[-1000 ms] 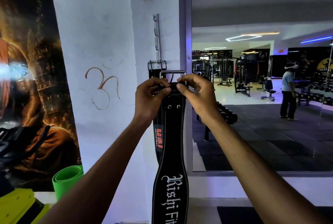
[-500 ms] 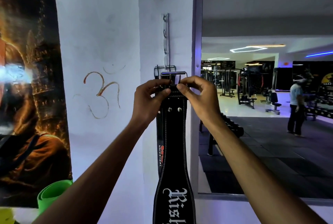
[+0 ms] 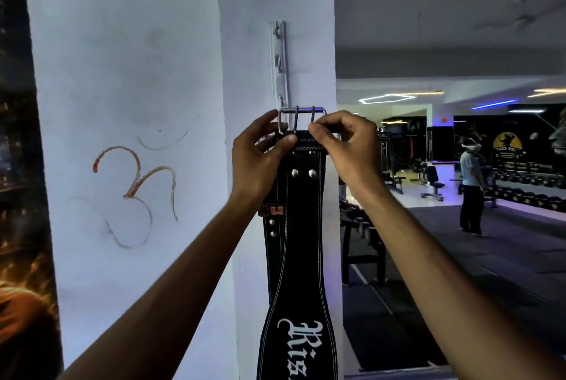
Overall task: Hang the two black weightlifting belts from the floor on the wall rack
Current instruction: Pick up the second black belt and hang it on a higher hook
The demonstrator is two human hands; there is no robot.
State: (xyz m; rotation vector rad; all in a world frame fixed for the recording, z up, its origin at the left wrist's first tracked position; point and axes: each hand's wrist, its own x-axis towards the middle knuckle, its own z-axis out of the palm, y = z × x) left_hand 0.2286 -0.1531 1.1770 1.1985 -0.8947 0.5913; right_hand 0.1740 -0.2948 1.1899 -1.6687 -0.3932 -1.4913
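Observation:
A black belt with white gothic lettering [image 3: 301, 257] hangs down in front of the white pillar. My left hand [image 3: 260, 156] and my right hand [image 3: 340, 141] pinch its top end just under the steel buckle [image 3: 301, 118]. The buckle is level with the lowest hook of the narrow vertical wall rack [image 3: 280, 64]. Behind it a second black belt [image 3: 272, 245] with a red label hangs flat on the pillar; its top is hidden by my left hand.
An orange symbol [image 3: 134, 193] is drawn on the white wall at left, beside a dark poster [image 3: 21, 226]. A large mirror [image 3: 459, 43] at right reflects the gym, a dumbbell rack [image 3: 361, 226] and a standing person [image 3: 471, 190].
Both hands have lifted the lettered belt's buckle higher along the rack, to the lowest hook. The view has tilted upward and moved closer to the pillar.

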